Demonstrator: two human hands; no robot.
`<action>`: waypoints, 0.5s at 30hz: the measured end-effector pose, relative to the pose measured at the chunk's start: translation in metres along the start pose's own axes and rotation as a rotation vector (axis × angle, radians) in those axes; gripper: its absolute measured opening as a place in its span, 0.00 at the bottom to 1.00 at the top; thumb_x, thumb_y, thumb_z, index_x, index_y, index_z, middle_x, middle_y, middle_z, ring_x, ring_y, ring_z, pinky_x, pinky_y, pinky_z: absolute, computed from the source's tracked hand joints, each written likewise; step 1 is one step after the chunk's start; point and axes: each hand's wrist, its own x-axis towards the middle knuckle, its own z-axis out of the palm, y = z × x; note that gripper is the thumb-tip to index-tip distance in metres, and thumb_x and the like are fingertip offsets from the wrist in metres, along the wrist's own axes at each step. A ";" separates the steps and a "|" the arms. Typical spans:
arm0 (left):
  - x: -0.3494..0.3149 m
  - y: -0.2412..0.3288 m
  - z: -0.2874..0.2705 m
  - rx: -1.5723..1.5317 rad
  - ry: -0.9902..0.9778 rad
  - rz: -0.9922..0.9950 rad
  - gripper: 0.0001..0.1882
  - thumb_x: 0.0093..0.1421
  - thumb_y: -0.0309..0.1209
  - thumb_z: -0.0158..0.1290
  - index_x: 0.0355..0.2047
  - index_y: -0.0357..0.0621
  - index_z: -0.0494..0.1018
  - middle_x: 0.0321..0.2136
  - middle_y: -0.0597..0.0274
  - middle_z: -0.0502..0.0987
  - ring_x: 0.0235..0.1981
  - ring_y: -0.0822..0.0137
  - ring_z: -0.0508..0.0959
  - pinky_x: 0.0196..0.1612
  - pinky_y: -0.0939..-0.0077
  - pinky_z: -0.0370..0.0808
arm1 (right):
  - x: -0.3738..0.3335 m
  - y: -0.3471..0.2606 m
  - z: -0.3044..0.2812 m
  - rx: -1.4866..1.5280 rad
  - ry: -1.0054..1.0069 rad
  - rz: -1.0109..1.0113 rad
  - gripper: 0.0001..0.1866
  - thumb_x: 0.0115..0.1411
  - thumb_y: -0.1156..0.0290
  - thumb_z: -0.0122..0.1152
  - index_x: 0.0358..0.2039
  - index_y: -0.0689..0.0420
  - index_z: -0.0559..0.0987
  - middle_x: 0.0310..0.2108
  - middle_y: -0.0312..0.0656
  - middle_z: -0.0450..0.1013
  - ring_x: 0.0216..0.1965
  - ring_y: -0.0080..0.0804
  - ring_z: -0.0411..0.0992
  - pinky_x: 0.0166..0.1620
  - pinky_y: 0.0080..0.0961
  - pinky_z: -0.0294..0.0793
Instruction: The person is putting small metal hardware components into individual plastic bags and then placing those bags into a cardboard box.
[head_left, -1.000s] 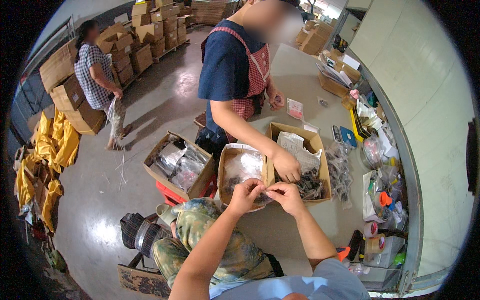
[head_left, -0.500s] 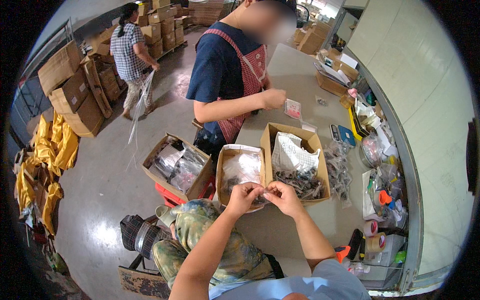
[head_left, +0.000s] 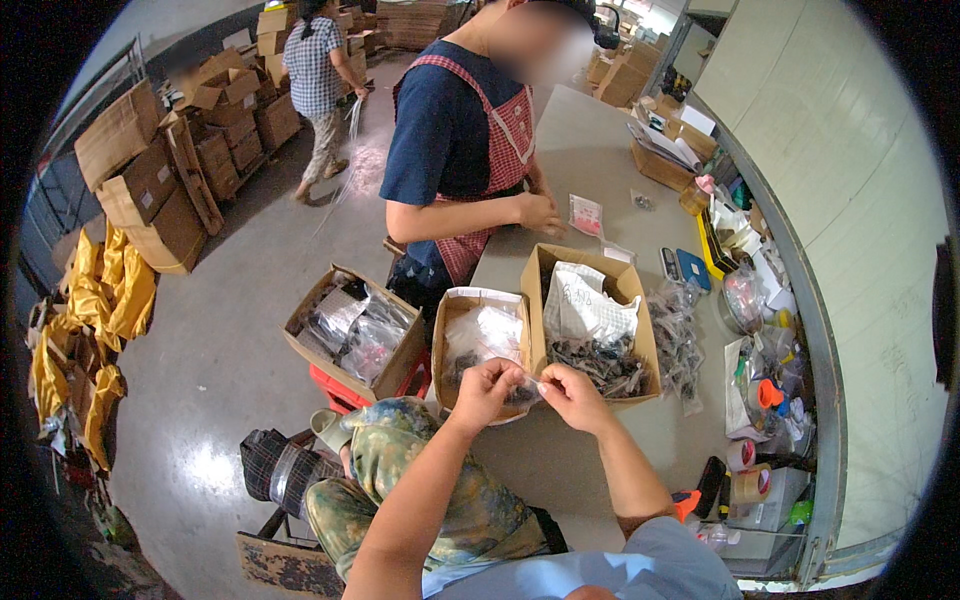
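Centrally, just below the middle of the frame, the left hand (head_left: 482,392) and the right hand (head_left: 574,396) each pinch a small clear plastic packet (head_left: 526,388) between thumb and fingers, stretching it across the gap above the near end of a narrow cardboard box (head_left: 441,345). What the packet contains is too small to tell. Pale plastic bags (head_left: 485,333) fill much of that box, and a deeper carton (head_left: 652,362) stands against its right side, holding a white cloth-like sheet (head_left: 590,305) over dark little packets. Both sit on a smooth grey desk (head_left: 582,150) that runs from the lower centre to the upper right. Along its right side lie a heap of clear packets (head_left: 678,350), a blue scale (head_left: 692,270) and, at lower right, tape rolls (head_left: 750,487); a pale wall panel (head_left: 885,150) curves up beyond. Left of centre, an open carton (head_left: 345,362) of plastic bags rests on a red stool (head_left: 335,388). A co-worker in a red checked apron (head_left: 508,145) stands at the desk, top centre. Shiny grey concrete floor (head_left: 230,350) spreads over the left half, with yellow sheeting (head_left: 130,285) at the left edge, and stacked cardboard boxes (head_left: 225,125) in the upper left, where another person (head_left: 313,65) trails pale strips (head_left: 353,118)
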 end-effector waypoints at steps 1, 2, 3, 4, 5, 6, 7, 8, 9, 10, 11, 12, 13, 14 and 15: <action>0.001 0.001 -0.001 -0.057 0.020 -0.010 0.09 0.60 0.30 0.51 0.31 0.35 0.74 0.22 0.71 0.72 0.23 0.80 0.66 0.27 0.83 0.66 | -0.005 0.001 -0.004 -0.002 -0.007 0.058 0.08 0.58 0.71 0.55 0.28 0.62 0.70 0.22 0.37 0.66 0.23 0.21 0.62 0.27 0.22 0.64; 0.001 0.002 -0.002 -0.033 0.022 0.018 0.09 0.61 0.30 0.51 0.30 0.36 0.74 0.22 0.71 0.73 0.24 0.80 0.67 0.28 0.84 0.66 | -0.010 0.003 -0.005 -0.010 0.029 0.074 0.08 0.57 0.71 0.56 0.28 0.62 0.70 0.21 0.37 0.66 0.22 0.21 0.61 0.25 0.21 0.63; 0.002 0.003 -0.002 -0.025 0.020 0.026 0.09 0.61 0.30 0.50 0.30 0.35 0.74 0.23 0.71 0.73 0.24 0.80 0.68 0.28 0.84 0.66 | -0.012 0.004 -0.004 -0.017 0.056 0.061 0.08 0.57 0.71 0.56 0.27 0.62 0.71 0.21 0.37 0.66 0.22 0.21 0.61 0.25 0.21 0.62; 0.002 0.005 0.000 -0.020 0.015 0.028 0.09 0.61 0.30 0.50 0.30 0.35 0.74 0.23 0.71 0.74 0.24 0.79 0.68 0.28 0.83 0.67 | -0.016 0.005 -0.004 -0.024 0.084 0.054 0.08 0.57 0.71 0.56 0.27 0.62 0.71 0.20 0.37 0.65 0.22 0.21 0.61 0.25 0.21 0.62; 0.002 0.006 0.002 -0.015 0.010 0.031 0.09 0.61 0.29 0.50 0.30 0.35 0.74 0.23 0.71 0.74 0.24 0.79 0.68 0.28 0.82 0.67 | -0.019 0.006 -0.006 -0.032 0.112 0.047 0.08 0.57 0.71 0.57 0.27 0.62 0.71 0.20 0.37 0.65 0.21 0.21 0.61 0.24 0.21 0.62; 0.003 0.009 0.004 0.016 0.045 -0.024 0.10 0.61 0.30 0.49 0.30 0.34 0.74 0.24 0.68 0.75 0.26 0.78 0.70 0.30 0.81 0.69 | -0.023 0.007 -0.009 -0.061 0.166 0.035 0.08 0.57 0.71 0.57 0.27 0.62 0.71 0.20 0.36 0.65 0.21 0.20 0.61 0.24 0.20 0.62; 0.003 0.019 0.003 0.055 0.085 -0.078 0.11 0.62 0.30 0.49 0.30 0.33 0.74 0.24 0.66 0.76 0.27 0.77 0.72 0.32 0.79 0.70 | -0.025 0.008 -0.013 -0.081 0.217 0.016 0.08 0.57 0.71 0.57 0.26 0.62 0.72 0.20 0.36 0.65 0.21 0.20 0.61 0.24 0.20 0.62; 0.003 0.024 0.002 0.095 0.125 -0.133 0.11 0.62 0.30 0.49 0.30 0.32 0.74 0.25 0.63 0.77 0.28 0.75 0.73 0.35 0.78 0.71 | -0.029 0.011 -0.019 -0.102 0.269 -0.002 0.07 0.57 0.71 0.57 0.26 0.62 0.72 0.20 0.35 0.66 0.21 0.19 0.61 0.24 0.20 0.62; 0.008 0.002 -0.006 0.322 0.186 -0.054 0.11 0.61 0.31 0.49 0.31 0.33 0.74 0.25 0.58 0.78 0.28 0.70 0.76 0.34 0.77 0.72 | -0.033 0.016 -0.026 0.006 0.345 0.039 0.07 0.57 0.71 0.57 0.26 0.61 0.73 0.20 0.32 0.66 0.21 0.18 0.60 0.24 0.18 0.62; 0.011 0.000 -0.009 0.480 0.206 -0.066 0.12 0.58 0.33 0.52 0.29 0.33 0.74 0.26 0.56 0.78 0.27 0.64 0.77 0.33 0.72 0.73 | -0.039 0.032 -0.040 0.037 0.425 0.079 0.07 0.58 0.71 0.57 0.26 0.61 0.73 0.19 0.30 0.65 0.21 0.17 0.60 0.25 0.17 0.61; 0.013 -0.001 -0.011 0.638 0.226 -0.079 0.13 0.55 0.35 0.54 0.27 0.34 0.74 0.26 0.54 0.78 0.27 0.58 0.78 0.32 0.66 0.74 | -0.043 0.038 -0.057 0.021 0.558 -0.020 0.07 0.58 0.71 0.57 0.27 0.60 0.73 0.20 0.30 0.65 0.23 0.16 0.60 0.26 0.16 0.61; 0.011 -0.004 -0.013 0.789 0.156 -0.099 0.13 0.54 0.36 0.55 0.28 0.35 0.74 0.28 0.55 0.78 0.29 0.57 0.78 0.34 0.65 0.74 | -0.049 0.034 -0.074 0.084 0.632 0.128 0.08 0.59 0.69 0.56 0.27 0.59 0.72 0.21 0.30 0.65 0.25 0.16 0.61 0.28 0.15 0.61; 0.010 -0.006 -0.012 0.935 0.075 -0.113 0.14 0.52 0.36 0.56 0.28 0.36 0.74 0.29 0.55 0.77 0.31 0.56 0.77 0.35 0.64 0.74 | -0.054 0.031 -0.091 0.166 0.724 0.053 0.09 0.60 0.68 0.55 0.26 0.58 0.70 0.22 0.29 0.64 0.25 0.16 0.61 0.29 0.15 0.62; 0.010 -0.009 -0.010 1.077 -0.011 -0.124 0.14 0.51 0.37 0.57 0.29 0.37 0.74 0.31 0.56 0.77 0.34 0.55 0.76 0.36 0.63 0.74 | -0.057 0.041 -0.109 0.114 0.865 0.061 0.10 0.61 0.68 0.53 0.25 0.57 0.68 0.22 0.29 0.63 0.25 0.16 0.59 0.30 0.16 0.62; 0.010 -0.014 -0.007 1.156 -0.033 -0.075 0.15 0.50 0.38 0.57 0.31 0.39 0.73 0.33 0.56 0.75 0.37 0.56 0.75 0.38 0.63 0.73 | -0.062 0.051 -0.123 0.061 0.955 0.055 0.10 0.61 0.68 0.53 0.25 0.57 0.67 0.22 0.29 0.63 0.24 0.17 0.59 0.30 0.16 0.62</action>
